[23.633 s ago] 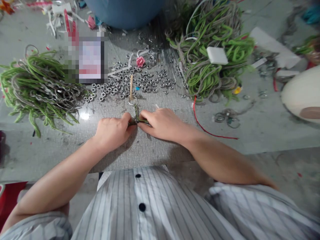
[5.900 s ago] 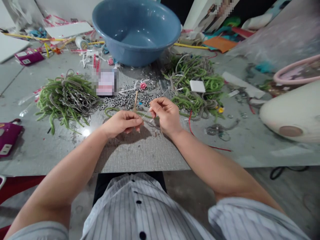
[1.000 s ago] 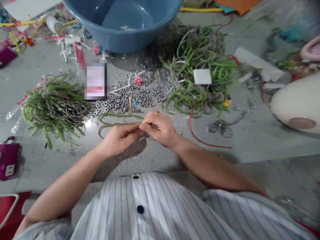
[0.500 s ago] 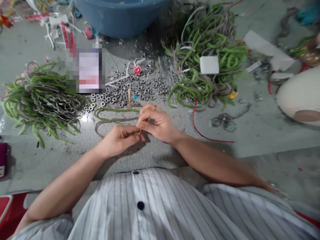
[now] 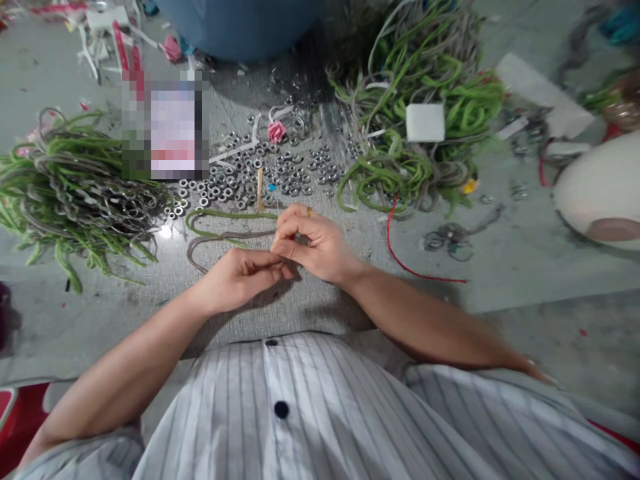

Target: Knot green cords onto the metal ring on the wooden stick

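Note:
My left hand (image 5: pixel 237 279) and my right hand (image 5: pixel 316 247) meet in front of my shirt, both with fingertips pinched together. A green cord (image 5: pixel 225 213) and a grey cord (image 5: pixel 227 236) lie in loops on the table and run in under the fingers of my right hand. The grey one also bends down behind my left hand. What the left fingertips pinch is too small and covered to make out. Just beyond the hands are a short wooden stick (image 5: pixel 260 189) and many loose metal rings (image 5: pixel 233 180).
Piles of green and grey cords lie at left (image 5: pixel 75 193) and right (image 5: pixel 450 100). A blue basin (image 5: pixel 245 30) stands at the back, near a blurred-out phone-like object (image 5: pixel 173 130). A white box (image 5: pixel 425 123), a red string (image 5: pixel 400 257) and a white rounded object (image 5: pixel 600 187) are to the right.
The view has shifted slightly, so the table's things sit a little higher. A small shiny bit between the fingertips shows less now. Both hands keep nearly the same pinched pose.

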